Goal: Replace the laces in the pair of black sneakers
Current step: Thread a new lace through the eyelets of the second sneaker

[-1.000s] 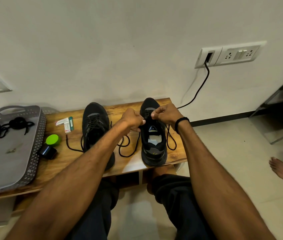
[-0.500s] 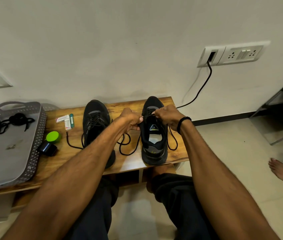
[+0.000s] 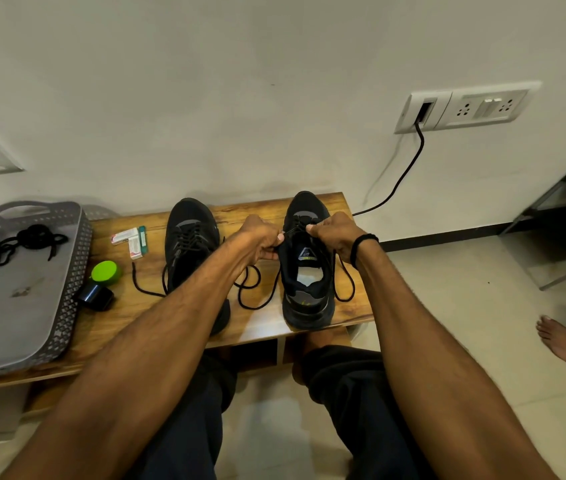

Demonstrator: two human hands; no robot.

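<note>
Two black sneakers stand side by side on a wooden bench [image 3: 350,308], toes toward the wall. The left sneaker [image 3: 189,237] is laced, with one loose end trailing onto the wood beside it. The right sneaker [image 3: 307,275] has its tongue pulled up and its opening facing the camera.

Two hands meet over the top of the right sneaker. The left hand [image 3: 261,237] and the right hand [image 3: 335,233] each have curled fingers pinching the lace [image 3: 252,301], and a short stretch of it runs taut between them. The rest of the lace hangs down in one loop on each side of the shoe and rests on the bench. A black band [image 3: 361,244] circles the right wrist.

The left forearm crosses in front of the left sneaker and hides its heel.

One grey tray [image 3: 70,296] sits at the left end of the bench, holding one bundle of black laces [image 3: 7,244]. Between the tray and the left sneaker lie two small packets [image 3: 129,239], one green round cap [image 3: 105,271] and one small black object [image 3: 96,296].

One switch plate [image 3: 465,107] is on the wall, with one black cable [image 3: 400,181] running down behind the bench. Another person's bare foot [image 3: 557,337] shows on the floor at the right.
</note>
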